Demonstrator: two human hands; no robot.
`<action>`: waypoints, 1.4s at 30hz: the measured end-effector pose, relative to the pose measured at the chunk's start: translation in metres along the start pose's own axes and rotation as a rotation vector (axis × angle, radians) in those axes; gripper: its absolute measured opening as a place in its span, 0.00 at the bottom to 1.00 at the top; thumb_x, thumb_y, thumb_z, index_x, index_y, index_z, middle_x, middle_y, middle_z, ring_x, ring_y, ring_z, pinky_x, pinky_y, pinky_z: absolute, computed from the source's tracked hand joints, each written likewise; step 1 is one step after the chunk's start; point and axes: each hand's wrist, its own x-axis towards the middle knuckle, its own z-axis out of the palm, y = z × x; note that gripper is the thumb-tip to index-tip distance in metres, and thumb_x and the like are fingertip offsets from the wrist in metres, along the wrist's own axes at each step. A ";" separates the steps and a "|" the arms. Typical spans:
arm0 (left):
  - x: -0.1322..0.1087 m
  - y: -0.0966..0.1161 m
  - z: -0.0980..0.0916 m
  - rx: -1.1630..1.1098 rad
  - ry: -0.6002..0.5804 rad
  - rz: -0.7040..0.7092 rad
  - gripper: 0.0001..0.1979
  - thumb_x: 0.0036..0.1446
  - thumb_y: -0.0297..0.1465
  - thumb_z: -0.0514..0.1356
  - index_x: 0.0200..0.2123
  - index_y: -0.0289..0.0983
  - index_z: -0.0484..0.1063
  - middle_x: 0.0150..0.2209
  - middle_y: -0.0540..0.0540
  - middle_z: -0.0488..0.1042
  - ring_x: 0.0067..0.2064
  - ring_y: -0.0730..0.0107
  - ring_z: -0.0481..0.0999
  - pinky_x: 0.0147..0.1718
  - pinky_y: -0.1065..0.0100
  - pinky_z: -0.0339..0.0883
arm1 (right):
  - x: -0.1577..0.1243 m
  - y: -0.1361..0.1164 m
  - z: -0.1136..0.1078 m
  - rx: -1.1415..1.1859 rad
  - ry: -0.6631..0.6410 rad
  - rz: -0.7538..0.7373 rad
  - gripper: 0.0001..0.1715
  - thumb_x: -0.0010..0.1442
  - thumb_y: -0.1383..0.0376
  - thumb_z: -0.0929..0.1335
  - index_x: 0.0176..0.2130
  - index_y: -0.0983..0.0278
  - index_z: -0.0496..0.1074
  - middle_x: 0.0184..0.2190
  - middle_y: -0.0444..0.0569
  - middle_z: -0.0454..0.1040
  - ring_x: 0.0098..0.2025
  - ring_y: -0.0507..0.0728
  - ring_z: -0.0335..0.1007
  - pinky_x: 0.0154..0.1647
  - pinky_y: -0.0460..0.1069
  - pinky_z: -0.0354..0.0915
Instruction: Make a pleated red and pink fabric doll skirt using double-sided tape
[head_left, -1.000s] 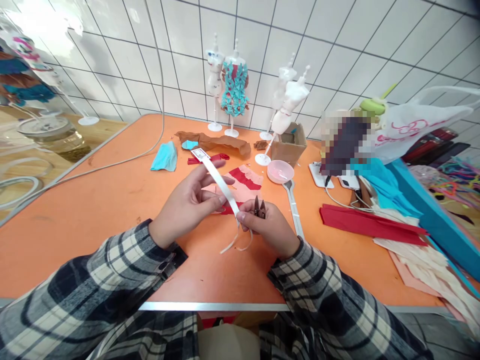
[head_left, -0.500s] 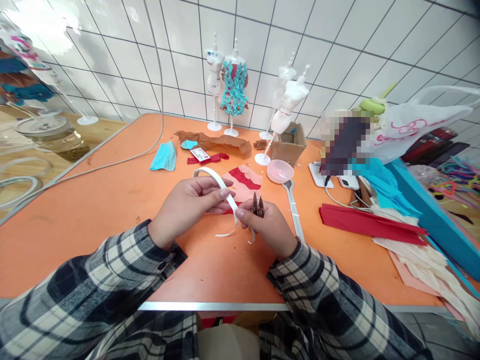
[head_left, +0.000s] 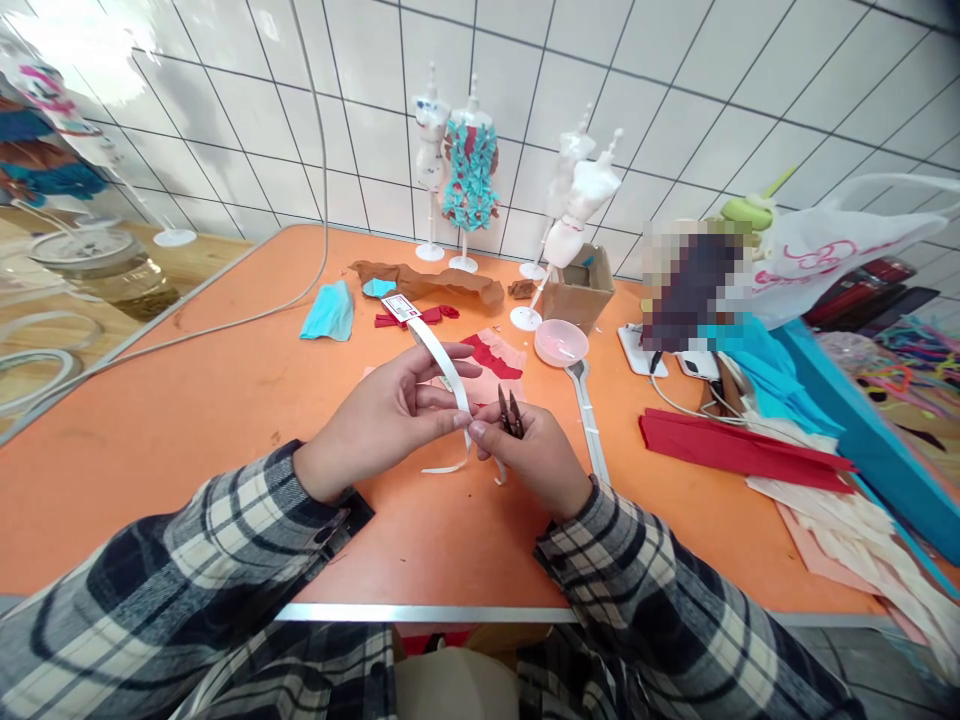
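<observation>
My left hand (head_left: 382, 428) is closed on a curved band of white tape (head_left: 444, 368), thumb and fingertips pinching its lower end while the other fingers stretch out behind it. Close against that end, the thumb and index finger of my right hand (head_left: 538, 450) also pinch the tape. Small dark thread snips (head_left: 510, 410) are tucked in my right hand, blades pointing up and slightly apart. A thin white strip (head_left: 446, 469) dangles below the fingers. Behind my hands lies pink and red crepe paper (head_left: 495, 355), partly hidden by them.
Mini dress forms (head_left: 471, 180) stand along the tiled wall, beside a cardboard box (head_left: 592, 290). A pink dish (head_left: 561, 344) and a grey strip-like tool (head_left: 591, 430) lie right of centre. Red folded paper (head_left: 742, 448) is at right, blue paper (head_left: 328, 311) at left. A cable (head_left: 247, 322) crosses the left side.
My left fingers have shifted down the tape to meet my right fingertips and spread wider. The tape has turned more upright. My right hand has moved slightly left with the snips.
</observation>
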 end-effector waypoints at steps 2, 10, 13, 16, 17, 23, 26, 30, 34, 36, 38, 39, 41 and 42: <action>0.001 -0.001 -0.001 0.019 -0.009 0.002 0.33 0.48 0.28 0.69 0.57 0.37 0.64 0.54 0.38 0.72 0.43 0.60 0.81 0.45 0.57 0.77 | 0.000 0.001 0.000 -0.002 -0.008 0.001 0.13 0.54 0.56 0.71 0.32 0.64 0.72 0.21 0.43 0.72 0.21 0.49 0.62 0.21 0.45 0.59; 0.000 -0.010 0.001 0.076 0.064 0.090 0.41 0.48 0.26 0.67 0.64 0.42 0.56 0.54 0.40 0.68 0.43 0.64 0.78 0.41 0.60 0.77 | 0.001 0.003 0.000 0.017 0.002 -0.004 0.15 0.53 0.56 0.72 0.35 0.64 0.74 0.22 0.43 0.73 0.22 0.50 0.64 0.22 0.45 0.61; 0.000 -0.011 0.003 0.070 0.096 0.105 0.41 0.47 0.26 0.68 0.64 0.43 0.56 0.55 0.41 0.67 0.44 0.65 0.78 0.44 0.59 0.77 | 0.001 0.002 0.002 0.004 0.011 -0.030 0.15 0.53 0.55 0.72 0.35 0.64 0.72 0.23 0.43 0.73 0.22 0.50 0.64 0.21 0.45 0.61; 0.001 -0.011 0.003 0.081 0.123 0.104 0.41 0.47 0.25 0.67 0.64 0.44 0.57 0.57 0.41 0.66 0.43 0.67 0.78 0.43 0.60 0.77 | 0.000 0.002 0.004 -0.059 0.018 -0.055 0.15 0.54 0.55 0.71 0.37 0.63 0.72 0.23 0.43 0.73 0.21 0.50 0.64 0.21 0.45 0.62; 0.001 -0.011 0.003 0.089 0.127 0.096 0.41 0.47 0.25 0.66 0.64 0.45 0.57 0.57 0.41 0.66 0.43 0.67 0.78 0.42 0.61 0.77 | -0.001 0.002 0.005 -0.077 0.014 -0.057 0.15 0.55 0.55 0.71 0.37 0.63 0.72 0.23 0.42 0.73 0.21 0.50 0.64 0.21 0.45 0.62; 0.004 -0.011 -0.004 0.102 0.078 -0.005 0.42 0.44 0.25 0.67 0.64 0.44 0.58 0.61 0.38 0.63 0.49 0.60 0.76 0.42 0.60 0.76 | 0.000 0.007 0.001 -0.247 0.094 -0.093 0.16 0.55 0.57 0.72 0.42 0.62 0.71 0.25 0.42 0.74 0.26 0.52 0.68 0.27 0.46 0.63; 0.004 -0.009 -0.006 0.042 0.056 -0.052 0.40 0.45 0.26 0.67 0.63 0.42 0.59 0.61 0.38 0.63 0.52 0.57 0.75 0.46 0.56 0.74 | -0.001 0.007 -0.002 -0.420 0.165 -0.209 0.14 0.57 0.57 0.71 0.41 0.61 0.71 0.33 0.46 0.76 0.35 0.55 0.72 0.34 0.48 0.65; 0.004 -0.006 -0.006 -0.007 0.120 -0.028 0.38 0.47 0.26 0.67 0.62 0.42 0.60 0.62 0.38 0.62 0.55 0.55 0.73 0.49 0.54 0.74 | -0.006 0.002 0.000 -0.453 0.300 -0.396 0.15 0.64 0.56 0.65 0.48 0.60 0.70 0.45 0.52 0.74 0.47 0.59 0.69 0.42 0.51 0.65; 0.005 -0.005 -0.008 -0.029 0.176 0.015 0.37 0.48 0.26 0.68 0.62 0.43 0.61 0.63 0.39 0.60 0.56 0.55 0.72 0.48 0.56 0.75 | -0.014 0.001 0.005 -0.358 0.072 -0.290 0.20 0.71 0.55 0.55 0.44 0.60 0.70 0.30 0.46 0.71 0.34 0.55 0.68 0.33 0.48 0.60; 0.006 -0.005 -0.008 -0.018 0.186 0.038 0.37 0.48 0.26 0.68 0.61 0.44 0.62 0.63 0.40 0.60 0.56 0.56 0.72 0.50 0.56 0.74 | -0.015 0.002 0.007 -0.380 -0.007 -0.234 0.21 0.71 0.55 0.54 0.37 0.60 0.68 0.26 0.44 0.67 0.29 0.53 0.64 0.30 0.48 0.56; 0.006 -0.004 -0.009 -0.012 0.192 0.062 0.36 0.49 0.26 0.67 0.61 0.44 0.63 0.64 0.41 0.59 0.56 0.57 0.72 0.52 0.56 0.73 | -0.014 0.005 0.008 -0.425 -0.007 -0.209 0.21 0.71 0.56 0.54 0.33 0.61 0.65 0.24 0.42 0.64 0.28 0.52 0.60 0.29 0.48 0.53; 0.006 -0.004 -0.008 -0.016 0.194 0.069 0.36 0.49 0.26 0.67 0.61 0.44 0.63 0.64 0.42 0.59 0.56 0.57 0.72 0.52 0.55 0.73 | -0.013 0.005 0.009 -0.447 0.001 -0.203 0.20 0.71 0.56 0.54 0.33 0.61 0.64 0.24 0.42 0.63 0.27 0.52 0.59 0.29 0.48 0.52; 0.005 -0.004 -0.008 -0.031 0.192 0.069 0.35 0.49 0.25 0.67 0.61 0.45 0.63 0.65 0.42 0.58 0.57 0.56 0.71 0.51 0.56 0.74 | -0.012 0.006 0.009 -0.472 0.003 -0.193 0.19 0.71 0.56 0.55 0.32 0.61 0.63 0.24 0.41 0.62 0.26 0.52 0.57 0.28 0.48 0.51; 0.005 -0.004 -0.007 -0.039 0.189 0.062 0.36 0.49 0.25 0.67 0.61 0.45 0.63 0.65 0.42 0.57 0.57 0.55 0.71 0.50 0.57 0.75 | -0.012 0.006 0.009 -0.472 -0.004 -0.186 0.19 0.71 0.56 0.55 0.33 0.60 0.62 0.24 0.41 0.62 0.26 0.52 0.57 0.28 0.48 0.50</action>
